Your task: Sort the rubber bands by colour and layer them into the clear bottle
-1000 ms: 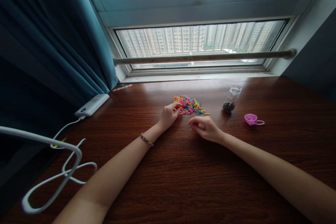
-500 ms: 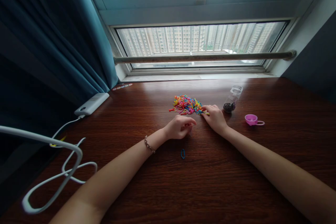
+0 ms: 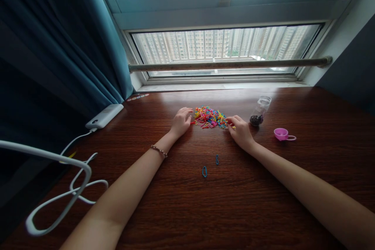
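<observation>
A heap of small multicoloured rubber bands (image 3: 209, 117) lies on the dark wooden table. At its left edge is my left hand (image 3: 181, 122), fingers spread and holding nothing. My right hand (image 3: 238, 132) rests at the heap's right edge, its bent fingertips touching the bands there and the thumb a little apart from them. Closer to me lie two loose blue rubber bands: one (image 3: 217, 159) seen as a narrow loop, the other (image 3: 204, 171) as a wider oval.
Behind my right hand stands a clear jar (image 3: 260, 111) with dark contents at the bottom. A small pink cup with a loop handle (image 3: 281, 134) sits right of it. On the left are a white power bank (image 3: 105, 116) and a looping white cable (image 3: 58, 218). A window borders the table's back.
My left hand has moved away and left from the front of the heap, its fingers opening. A second blue rubber band now lies where that hand was nearby. My right hand has hardly shifted.
</observation>
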Available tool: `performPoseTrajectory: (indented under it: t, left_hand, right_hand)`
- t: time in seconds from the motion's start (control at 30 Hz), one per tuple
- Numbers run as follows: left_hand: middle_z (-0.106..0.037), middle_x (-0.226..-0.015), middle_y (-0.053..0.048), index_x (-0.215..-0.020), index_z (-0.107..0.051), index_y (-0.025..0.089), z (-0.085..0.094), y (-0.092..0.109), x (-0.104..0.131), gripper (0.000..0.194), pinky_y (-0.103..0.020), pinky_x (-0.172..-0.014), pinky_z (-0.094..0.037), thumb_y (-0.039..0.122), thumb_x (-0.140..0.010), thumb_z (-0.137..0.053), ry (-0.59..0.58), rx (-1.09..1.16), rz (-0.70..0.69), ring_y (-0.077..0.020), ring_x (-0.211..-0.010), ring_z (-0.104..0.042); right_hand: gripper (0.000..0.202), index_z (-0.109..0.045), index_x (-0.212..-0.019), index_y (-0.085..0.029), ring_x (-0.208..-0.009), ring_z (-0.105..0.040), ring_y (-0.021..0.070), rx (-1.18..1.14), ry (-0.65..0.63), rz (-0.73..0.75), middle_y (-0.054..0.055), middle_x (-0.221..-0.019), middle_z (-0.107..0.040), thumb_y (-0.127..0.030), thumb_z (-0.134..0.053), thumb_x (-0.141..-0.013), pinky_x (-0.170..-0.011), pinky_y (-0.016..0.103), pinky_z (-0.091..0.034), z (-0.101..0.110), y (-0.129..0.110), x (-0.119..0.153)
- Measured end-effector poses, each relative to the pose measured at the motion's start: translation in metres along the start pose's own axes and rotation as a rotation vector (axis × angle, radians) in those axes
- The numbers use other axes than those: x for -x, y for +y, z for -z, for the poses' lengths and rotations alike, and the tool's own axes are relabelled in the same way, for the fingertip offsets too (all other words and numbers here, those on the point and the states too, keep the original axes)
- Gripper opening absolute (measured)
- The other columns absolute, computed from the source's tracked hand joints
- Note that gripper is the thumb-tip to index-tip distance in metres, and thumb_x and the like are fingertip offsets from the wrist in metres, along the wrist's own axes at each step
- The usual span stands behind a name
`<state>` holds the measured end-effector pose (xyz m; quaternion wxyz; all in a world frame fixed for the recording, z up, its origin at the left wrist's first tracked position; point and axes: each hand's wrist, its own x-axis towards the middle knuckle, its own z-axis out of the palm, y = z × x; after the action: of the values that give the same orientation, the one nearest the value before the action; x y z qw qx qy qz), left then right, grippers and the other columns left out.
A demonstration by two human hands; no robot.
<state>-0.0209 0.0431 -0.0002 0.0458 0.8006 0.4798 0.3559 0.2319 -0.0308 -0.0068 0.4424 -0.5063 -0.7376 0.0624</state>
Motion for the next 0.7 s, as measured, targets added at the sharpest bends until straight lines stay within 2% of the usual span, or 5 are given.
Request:
performPoseTrajectory:
  t: [0.13,0.23,0.33,0.63,0.7]
  left_hand:
    - [-0.047,-0.130,-0.001,-0.117,-0.050,0.025,-0.006,-0.011,-0.002,0.035,-0.053,-0.103,-0.022,0.024,-0.084,-0.041,-0.215,-0.049,0.083,-0.0245,-0.128,-0.029]
    - [-0.042,-0.134,0.002,-0.122,-0.044,0.032,-0.008,-0.008,0.000,0.036,-0.063,-0.099,-0.014,0.029,-0.087,-0.036,-0.286,-0.054,0.075,-0.0259,-0.130,-0.022]
    - [-0.045,-0.132,0.001,-0.120,-0.045,0.031,-0.007,-0.003,0.001,0.034,-0.062,-0.099,-0.014,0.030,-0.087,-0.036,-0.262,-0.058,0.072,-0.0250,-0.129,-0.025]
    - [-0.055,-0.121,-0.003,-0.109,-0.056,0.025,-0.007,-0.001,0.003,0.028,-0.051,-0.100,-0.024,0.024,-0.086,-0.039,-0.195,-0.035,0.005,-0.0218,-0.121,-0.038]
    - [-0.056,-0.119,-0.004,-0.107,-0.058,0.024,-0.008,-0.002,0.002,0.028,-0.050,-0.100,-0.026,0.023,-0.086,-0.041,-0.180,-0.018,-0.008,-0.0217,-0.119,-0.040]
  right_hand:
    - [0.016,-0.062,-0.085,-0.020,-0.072,-0.056,0.0162,-0.084,0.016,0.082,0.004,-0.081,-0.056,-0.013,-0.049,-0.079,-0.068,0.028,-0.046,0.002,-0.013,0.002]
    - [0.018,-0.063,-0.085,-0.021,-0.077,-0.056,0.0160,-0.150,0.007,0.144,0.004,-0.083,-0.056,-0.012,-0.050,-0.078,-0.071,0.028,-0.045,0.003,-0.024,0.005]
    - [0.017,-0.064,-0.084,-0.020,-0.076,-0.055,0.0151,-0.240,-0.076,0.212,0.005,-0.083,-0.056,-0.013,-0.050,-0.079,-0.070,0.026,-0.045,0.004,-0.035,0.009]
    - [0.012,-0.065,-0.081,-0.017,-0.066,-0.055,0.0124,-0.417,-0.555,0.331,0.004,-0.073,-0.061,-0.016,-0.054,-0.077,-0.061,0.021,-0.044,0.009,-0.060,0.019]
    - [0.011,-0.065,-0.078,-0.016,-0.061,-0.054,0.0114,-0.434,-0.595,0.310,0.003,-0.068,-0.062,-0.017,-0.054,-0.077,-0.058,0.020,-0.043,0.011,-0.061,0.019]
